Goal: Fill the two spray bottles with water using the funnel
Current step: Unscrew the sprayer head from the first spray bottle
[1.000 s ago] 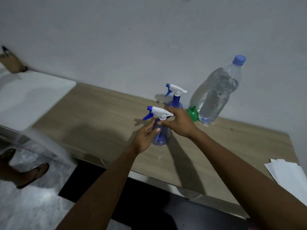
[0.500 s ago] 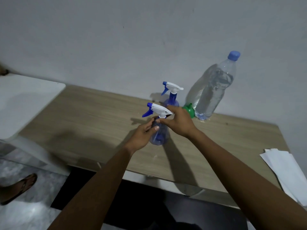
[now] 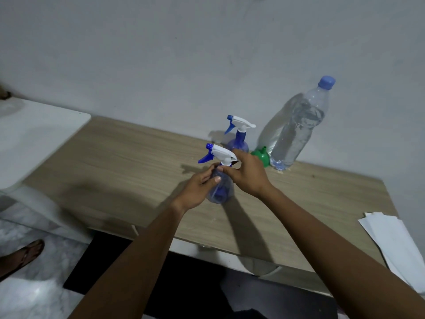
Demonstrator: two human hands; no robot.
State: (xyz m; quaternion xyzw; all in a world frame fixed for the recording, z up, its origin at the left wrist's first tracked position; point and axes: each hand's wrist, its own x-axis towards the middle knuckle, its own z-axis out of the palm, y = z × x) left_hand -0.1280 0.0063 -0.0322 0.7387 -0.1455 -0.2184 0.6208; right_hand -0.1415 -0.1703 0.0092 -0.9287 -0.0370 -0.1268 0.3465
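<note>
The wooden table [image 3: 128, 171] carries everything, stretching from nine o'clock to three o'clock beneath the arms. Its largest load, the capped water bottle [image 3: 296, 132], stands by the wall at about two o'clock from the hands. It looks nearly full, so I judge it heavy, thin-walled and apt to buckle and surge if squeezed. It is best taken round the middle, with support under the base for pouring. The near spray bottle [image 3: 222, 192] appears to stand on the table between the two hands. The left hand [image 3: 195, 189], at its eight o'clock, curls fingers and thumb round the translucent blue body. The right hand [image 3: 249, 176], at its two o'clock, pinches with thumb and fingertips at the base of the white trigger head [image 3: 222, 154]. This bottle looks empty, so probably light, smooth and easy to tip, which makes a firm hold on the body sensible while the head is twisted. The far spray bottle [image 3: 238, 143] stands untouched at twelve o'clock, just behind the right hand, with its head on. The green funnel [image 3: 261, 155] sits spout up at one o'clock, between the far spray bottle and the water bottle. It looks small, stiff and light, best lifted by the rim.
</note>
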